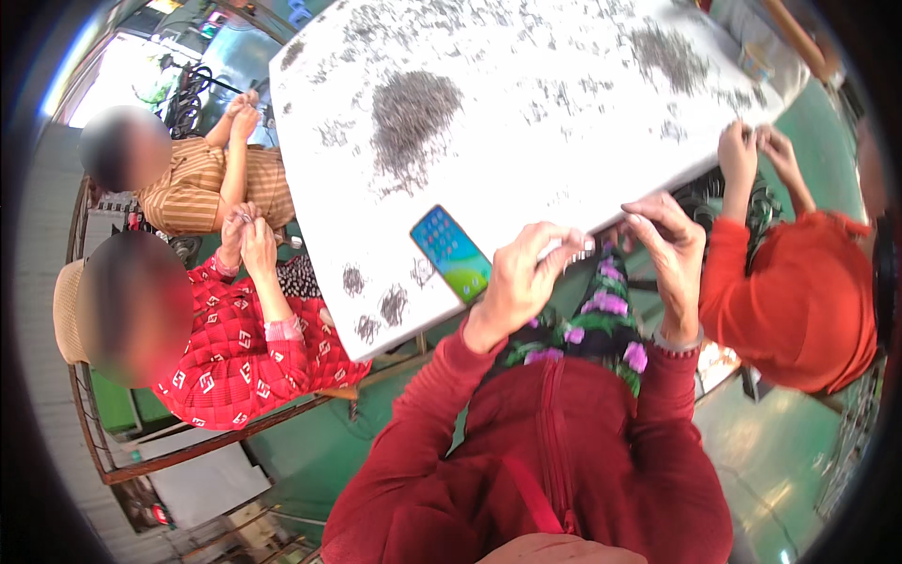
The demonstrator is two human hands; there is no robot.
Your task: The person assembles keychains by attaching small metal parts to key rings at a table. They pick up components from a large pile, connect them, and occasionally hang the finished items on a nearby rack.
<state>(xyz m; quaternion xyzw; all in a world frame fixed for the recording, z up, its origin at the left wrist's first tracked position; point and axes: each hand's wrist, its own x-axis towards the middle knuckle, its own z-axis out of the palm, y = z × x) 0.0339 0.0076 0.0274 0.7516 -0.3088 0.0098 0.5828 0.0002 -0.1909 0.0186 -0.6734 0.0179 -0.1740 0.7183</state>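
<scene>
Just off the near edge of the white table [526, 179], my left hand [526, 268] is closed in a pinch. A tiny pale, shiny bit shows at its fingertips, too small to name. To its right, my right hand [669, 246] has thumb and forefinger drawn together; whatever lies between them is too small to make out. The two hands are apart. A phone [451, 252] with a lit screen lies on the table beside my left wrist. Many small dark pieces cover the tabletop, with a dense pile [413, 122] beyond the phone and a small clump [393, 305] at the near left corner.
At the left sit a person in a red patterned top [235, 348] and one in a striped brown shirt [202, 183], hands raised. A person in orange-red [789, 291] works at the right edge. Another dark pile [669, 56] lies at the far right. Green floor [799, 461] shows behind.
</scene>
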